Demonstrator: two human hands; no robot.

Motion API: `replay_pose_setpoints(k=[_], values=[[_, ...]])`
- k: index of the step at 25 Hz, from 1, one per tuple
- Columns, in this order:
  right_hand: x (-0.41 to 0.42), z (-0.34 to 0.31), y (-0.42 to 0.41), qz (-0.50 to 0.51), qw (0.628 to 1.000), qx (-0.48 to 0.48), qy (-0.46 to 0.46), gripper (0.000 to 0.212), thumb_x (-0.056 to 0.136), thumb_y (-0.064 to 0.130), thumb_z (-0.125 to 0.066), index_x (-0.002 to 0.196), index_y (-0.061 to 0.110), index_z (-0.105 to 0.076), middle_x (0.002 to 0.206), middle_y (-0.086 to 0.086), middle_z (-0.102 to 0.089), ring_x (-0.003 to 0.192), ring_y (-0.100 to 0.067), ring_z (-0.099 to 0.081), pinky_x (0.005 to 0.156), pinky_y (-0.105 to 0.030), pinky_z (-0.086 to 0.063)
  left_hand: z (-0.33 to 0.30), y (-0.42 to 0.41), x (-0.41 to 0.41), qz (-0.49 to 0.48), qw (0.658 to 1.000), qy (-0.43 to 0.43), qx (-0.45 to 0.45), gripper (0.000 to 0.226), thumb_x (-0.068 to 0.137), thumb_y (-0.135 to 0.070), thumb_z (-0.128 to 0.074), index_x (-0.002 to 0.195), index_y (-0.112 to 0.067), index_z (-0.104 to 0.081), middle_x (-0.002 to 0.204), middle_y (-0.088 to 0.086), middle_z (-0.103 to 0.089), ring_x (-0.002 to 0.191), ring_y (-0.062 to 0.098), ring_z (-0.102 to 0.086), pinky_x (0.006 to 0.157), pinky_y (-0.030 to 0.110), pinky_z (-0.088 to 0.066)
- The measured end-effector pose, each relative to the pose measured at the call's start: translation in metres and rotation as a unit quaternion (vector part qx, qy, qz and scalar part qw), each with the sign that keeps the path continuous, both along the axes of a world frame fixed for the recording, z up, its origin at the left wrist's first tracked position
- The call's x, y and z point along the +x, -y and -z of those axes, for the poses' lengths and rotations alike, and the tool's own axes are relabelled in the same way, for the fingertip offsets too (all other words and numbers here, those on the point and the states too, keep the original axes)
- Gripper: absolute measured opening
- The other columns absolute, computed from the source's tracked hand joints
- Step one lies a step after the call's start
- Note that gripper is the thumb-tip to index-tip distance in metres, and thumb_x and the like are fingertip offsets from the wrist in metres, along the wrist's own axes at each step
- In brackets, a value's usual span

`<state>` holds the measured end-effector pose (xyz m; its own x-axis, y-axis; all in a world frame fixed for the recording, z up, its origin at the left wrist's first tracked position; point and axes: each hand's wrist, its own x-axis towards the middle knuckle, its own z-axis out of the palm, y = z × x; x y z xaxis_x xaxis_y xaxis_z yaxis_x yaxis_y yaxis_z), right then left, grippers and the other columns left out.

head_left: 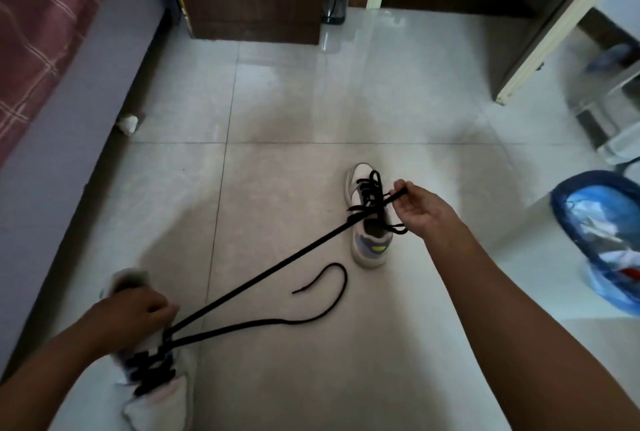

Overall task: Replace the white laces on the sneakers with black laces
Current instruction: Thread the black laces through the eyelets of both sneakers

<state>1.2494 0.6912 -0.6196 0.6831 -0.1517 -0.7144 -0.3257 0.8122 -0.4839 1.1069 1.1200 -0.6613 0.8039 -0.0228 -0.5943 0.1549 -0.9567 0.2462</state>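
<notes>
Tiled floor (277, 101) — right hand (420, 210) pinches black lace (263, 273), left hand (130, 311) grips blurred sneaker (156, 396).

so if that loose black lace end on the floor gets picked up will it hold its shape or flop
Probably flop: the loose lace end lies curled in a soft hook on the tiled floor. It looks thin and light, so it should drag easily, though it may snag the stretched lace beside it.

I count two sneakers (369, 219) (152, 361) on the tiled floor (346, 101) — each threaded with one black lace (263, 273) (372, 195) — two hands (133, 309) (420, 209), one blue bin (599, 240).
</notes>
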Motion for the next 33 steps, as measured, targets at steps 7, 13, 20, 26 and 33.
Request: replay_pose_setpoints(k=[7,13,20,26,33], values=[[-0.002,0.004,0.022,0.006,1.000,-0.027,0.012,0.021,0.097,0.007,-0.045,0.078,0.006,-0.054,0.050,-0.002,-0.063,0.055,-0.010,-0.063,0.065,-0.024,-0.051,0.041,-0.058,-0.009,-0.009,0.999,-0.007,0.041,0.040,0.087,-0.045,-0.057,0.057,-0.018,-0.059,0.060,0.001,-0.061,0.061,0.013,-0.061,0.063,0.029,-0.048],[-0.011,0.013,0.035,0.005,0.999,-0.049,0.010,0.021,0.098,0.008,-0.043,0.079,0.007,-0.052,0.051,-0.001,-0.061,0.064,-0.011,-0.058,0.064,-0.022,-0.050,0.038,-0.061,-0.013,-0.028,0.999,-0.005,0.039,0.039,0.085,-0.039,-0.061,0.054,-0.017,-0.058,0.051,0.000,-0.056,0.054,0.012,-0.059,0.059,0.028,-0.046],[-0.004,-0.020,0.010,-0.127,0.953,-0.234,0.143,0.016,0.088,0.001,-0.055,0.077,0.012,-0.057,0.062,0.001,-0.069,0.061,-0.009,-0.065,0.065,-0.020,-0.054,-0.024,-0.002,0.007,-0.065,0.995,0.023,-0.076,0.037,0.091,-0.027,-0.059,0.060,-0.009,-0.066,0.064,0.010,-0.062,0.062,0.020,-0.058,0.063,0.032,-0.048],[-0.048,-0.046,-0.081,-0.375,0.840,-0.343,0.191,0.010,0.067,0.008,-0.076,0.071,0.011,-0.067,0.063,-0.001,-0.071,0.059,-0.009,-0.066,0.061,-0.016,-0.054,-0.076,0.056,0.037,-0.164,0.959,0.061,-0.223,0.037,0.088,-0.036,-0.059,0.062,-0.011,-0.066,0.071,0.004,-0.062,0.059,0.013,-0.058,0.055,0.023,-0.048],[-0.097,-0.075,-0.127,-0.511,0.775,-0.253,0.274,0.020,0.065,0.001,-0.077,0.066,0.020,-0.070,0.075,0.000,-0.072,0.074,-0.008,-0.068,0.069,-0.014,-0.051,-0.112,0.092,0.039,-0.176,0.926,0.006,-0.335,0.038,0.086,-0.041,-0.061,0.052,-0.026,-0.066,0.051,-0.008,-0.059,0.046,0.006,-0.054,0.044,0.012,-0.040]])
